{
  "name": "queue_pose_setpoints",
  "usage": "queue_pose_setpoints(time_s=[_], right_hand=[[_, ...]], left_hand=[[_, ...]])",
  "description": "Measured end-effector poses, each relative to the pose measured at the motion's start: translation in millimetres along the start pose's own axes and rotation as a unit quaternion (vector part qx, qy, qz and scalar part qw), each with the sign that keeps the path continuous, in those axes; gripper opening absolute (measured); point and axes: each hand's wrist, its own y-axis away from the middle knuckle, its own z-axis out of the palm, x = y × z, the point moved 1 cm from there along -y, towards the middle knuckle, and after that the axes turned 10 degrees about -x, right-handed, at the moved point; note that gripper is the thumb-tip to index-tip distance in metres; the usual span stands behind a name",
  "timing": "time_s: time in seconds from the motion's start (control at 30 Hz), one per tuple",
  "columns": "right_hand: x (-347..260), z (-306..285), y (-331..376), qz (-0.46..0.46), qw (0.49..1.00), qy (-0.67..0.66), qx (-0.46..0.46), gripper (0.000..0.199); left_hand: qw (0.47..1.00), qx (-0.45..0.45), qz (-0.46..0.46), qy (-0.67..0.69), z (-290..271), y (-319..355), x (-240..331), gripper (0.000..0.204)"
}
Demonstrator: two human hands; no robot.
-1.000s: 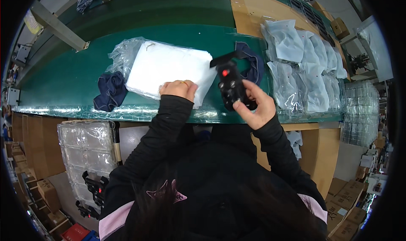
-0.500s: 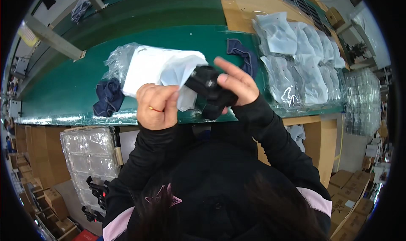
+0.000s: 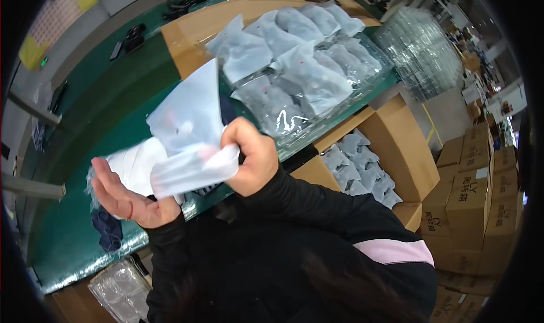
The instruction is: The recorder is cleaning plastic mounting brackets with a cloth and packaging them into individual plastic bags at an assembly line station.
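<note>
A frosted white plastic bag (image 3: 190, 110) hangs in front of me, with its lower part folded over. My right hand (image 3: 252, 155) is closed on the bag's right edge, thumb and fingers pinching the film. My left hand (image 3: 127, 201) is open, its fingers spread and stretched out beside the bag's lower left end. Behind the bag lies a stack of white bags (image 3: 133, 167) on the green table. No black device shows in either hand; whether one is inside the bag I cannot tell.
At the far right of the table (image 3: 85, 238), filled frosted bags (image 3: 311, 76) sit in clear trays. Below the edge stands an open carton (image 3: 405, 153) with more filled bags. Dark blue cloth (image 3: 106, 229) lies near the table's front left. Stacked cartons (image 3: 470, 192) and clear trays (image 3: 419, 51) stand right.
My view has turned to the right. The black device that was at my right hand is out of sight. My right hand now grips the bag, and my left hand has opened.
</note>
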Motion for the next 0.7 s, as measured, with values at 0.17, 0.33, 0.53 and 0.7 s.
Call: queue_pose_setpoints(time_s=[0.17, 0.33, 0.53, 0.7], right_hand=[[8, -30, -10, 0.040, 0.990, -0.129, -0.044, 0.016], [-2, -84, -19, -0.170, 0.954, 0.242, -0.045, 0.030], [-15, -95, -20, -0.112, 0.974, 0.064, -0.186, 0.115], [1, -94, -34, -0.103, 0.963, 0.246, -0.025, 0.079]], left_hand=[[0.928, -0.349, 0.123, 0.038, 13, 7, 32, 0.080], [0.946, -0.289, 0.030, 0.146, 20, 1, 41, 0.061], [0.924, -0.332, 0.188, 0.007, 43, -8, 55, 0.034], [0.843, -0.485, 0.222, 0.064, 21, 18, 58, 0.042]])
